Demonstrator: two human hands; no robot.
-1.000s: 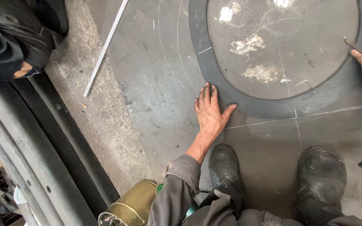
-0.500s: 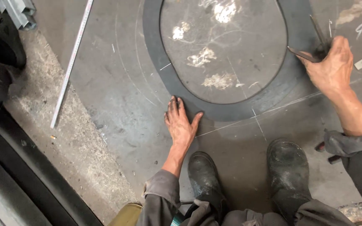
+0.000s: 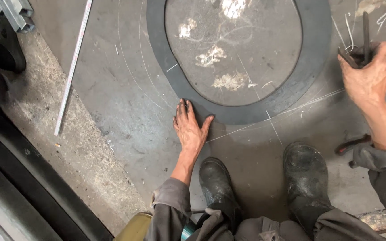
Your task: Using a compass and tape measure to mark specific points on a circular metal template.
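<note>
A dark oval ring (image 3: 228, 114) lies flat on a grey metal sheet (image 3: 126, 89) scratched with curved and straight lines. My left hand (image 3: 189, 129) rests palm down, fingers together, on the sheet at the ring's near left edge, fingertips touching the ring. My right hand (image 3: 368, 78) is closed around a dark metal tool with two thin legs (image 3: 358, 47) that stick up past the fingers, beside the ring's right edge. My two black boots (image 3: 307, 178) stand on the sheet below the ring.
A long steel ruler (image 3: 72, 67) lies at an angle on the left. Rough concrete (image 3: 50, 151) borders the sheet. Another person's dark shoe (image 3: 3, 47) is at the upper left, grey metal profiles (image 3: 10, 13) above it. A red-handled tool (image 3: 351, 143) lies by my right wrist.
The view has shifted left and drawn closer. My right hand came into fuller view and rose higher with the tool. My left hand stays pressed at the ring's edge.
</note>
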